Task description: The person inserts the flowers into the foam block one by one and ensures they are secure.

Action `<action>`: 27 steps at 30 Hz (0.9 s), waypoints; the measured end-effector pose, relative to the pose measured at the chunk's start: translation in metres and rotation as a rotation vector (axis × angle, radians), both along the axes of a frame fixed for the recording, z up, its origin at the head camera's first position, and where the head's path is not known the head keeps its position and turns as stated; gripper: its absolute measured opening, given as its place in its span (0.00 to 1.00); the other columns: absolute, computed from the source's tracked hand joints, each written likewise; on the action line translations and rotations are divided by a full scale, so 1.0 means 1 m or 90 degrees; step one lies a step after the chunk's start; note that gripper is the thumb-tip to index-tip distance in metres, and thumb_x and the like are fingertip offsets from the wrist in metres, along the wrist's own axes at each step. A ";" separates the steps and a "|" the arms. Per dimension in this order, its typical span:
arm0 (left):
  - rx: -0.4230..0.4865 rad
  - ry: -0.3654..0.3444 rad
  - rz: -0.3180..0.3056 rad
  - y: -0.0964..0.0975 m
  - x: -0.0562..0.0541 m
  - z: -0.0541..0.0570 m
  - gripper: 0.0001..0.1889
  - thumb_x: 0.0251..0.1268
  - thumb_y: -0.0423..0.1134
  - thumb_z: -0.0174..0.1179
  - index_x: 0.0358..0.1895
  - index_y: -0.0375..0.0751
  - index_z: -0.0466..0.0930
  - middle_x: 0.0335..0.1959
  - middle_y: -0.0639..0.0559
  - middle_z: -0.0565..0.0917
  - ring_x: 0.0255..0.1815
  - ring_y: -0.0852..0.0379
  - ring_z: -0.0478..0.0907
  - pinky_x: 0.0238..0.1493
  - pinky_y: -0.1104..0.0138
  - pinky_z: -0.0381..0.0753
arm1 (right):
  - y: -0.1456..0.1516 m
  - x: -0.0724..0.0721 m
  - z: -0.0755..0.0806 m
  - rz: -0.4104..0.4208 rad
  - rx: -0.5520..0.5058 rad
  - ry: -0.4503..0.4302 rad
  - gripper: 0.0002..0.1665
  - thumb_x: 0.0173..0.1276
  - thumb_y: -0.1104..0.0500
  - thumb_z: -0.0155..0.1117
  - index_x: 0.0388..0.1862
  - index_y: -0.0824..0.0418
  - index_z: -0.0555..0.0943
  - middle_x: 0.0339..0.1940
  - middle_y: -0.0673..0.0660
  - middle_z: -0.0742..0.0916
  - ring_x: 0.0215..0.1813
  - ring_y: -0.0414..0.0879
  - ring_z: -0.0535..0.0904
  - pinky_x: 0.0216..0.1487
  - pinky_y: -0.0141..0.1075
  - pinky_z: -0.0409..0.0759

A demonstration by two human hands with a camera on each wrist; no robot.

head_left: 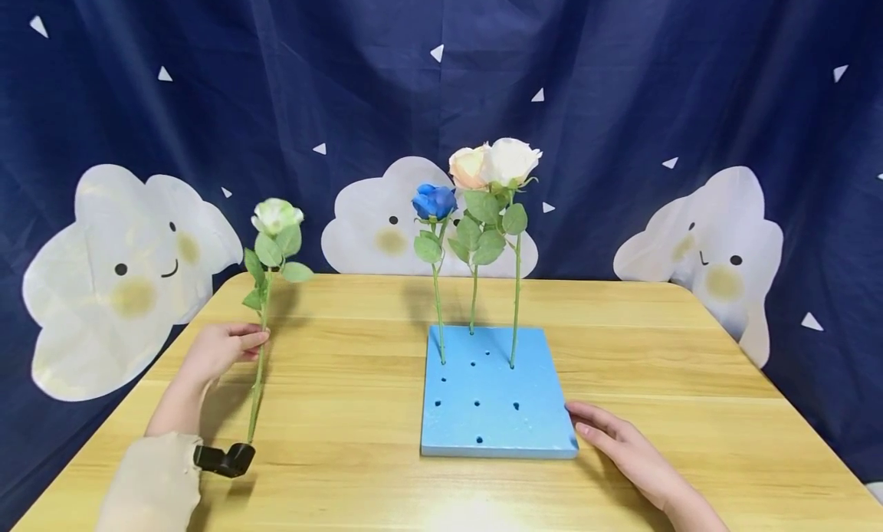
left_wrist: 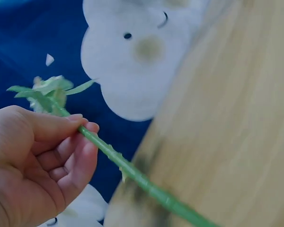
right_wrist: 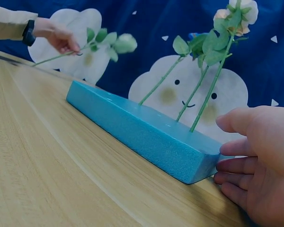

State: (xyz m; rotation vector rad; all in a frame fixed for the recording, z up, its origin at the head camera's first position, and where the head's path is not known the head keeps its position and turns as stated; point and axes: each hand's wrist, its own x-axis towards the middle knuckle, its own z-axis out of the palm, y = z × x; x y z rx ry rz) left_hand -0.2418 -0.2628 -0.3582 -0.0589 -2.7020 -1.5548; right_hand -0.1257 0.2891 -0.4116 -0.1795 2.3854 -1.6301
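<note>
My left hand (head_left: 222, 351) pinches the green stem of a white-green rose (head_left: 276, 216) between thumb and fingertips, holding it nearly upright over the table's left side. In the left wrist view the stem (left_wrist: 132, 171) slants down to the right from the fingertips. A light blue foam board (head_left: 493, 428) with several small holes lies flat on the table. Standing in it are a blue rose (head_left: 434, 202), a peach rose (head_left: 468, 168) and a white rose (head_left: 512, 162). At the board's right edge rests my right hand (head_left: 624, 448), its fingers loosely extended against the side.
The wooden table (head_left: 345, 409) reaches back to a dark blue curtain (head_left: 372, 72) printed with white clouds and triangles. A black wrist-worn device (head_left: 228, 460) sits at the left sleeve cuff (head_left: 155, 478).
</note>
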 end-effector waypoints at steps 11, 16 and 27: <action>0.207 0.057 0.000 0.036 0.004 0.028 0.18 0.62 0.27 0.57 0.49 0.13 0.69 0.26 0.61 0.83 0.27 0.66 0.80 0.33 0.73 0.81 | -0.001 0.000 -0.001 -0.019 0.006 -0.011 0.30 0.73 0.51 0.50 0.67 0.66 0.64 0.66 0.63 0.69 0.55 0.20 0.63 0.55 0.18 0.58; 0.234 0.096 -0.013 0.062 0.006 0.041 0.16 0.61 0.26 0.58 0.47 0.13 0.70 0.26 0.62 0.83 0.26 0.65 0.80 0.33 0.73 0.81 | -0.002 0.000 -0.002 -0.028 0.012 -0.019 0.30 0.72 0.50 0.50 0.67 0.65 0.65 0.66 0.62 0.70 0.55 0.20 0.63 0.55 0.19 0.58; 0.266 0.164 -0.077 0.112 0.003 0.054 0.14 0.60 0.21 0.56 0.44 0.10 0.70 0.27 0.62 0.82 0.27 0.65 0.80 0.34 0.69 0.82 | 0.000 -0.002 -0.001 -0.012 0.011 -0.015 0.31 0.73 0.50 0.49 0.67 0.67 0.63 0.67 0.65 0.68 0.55 0.20 0.65 0.54 0.19 0.61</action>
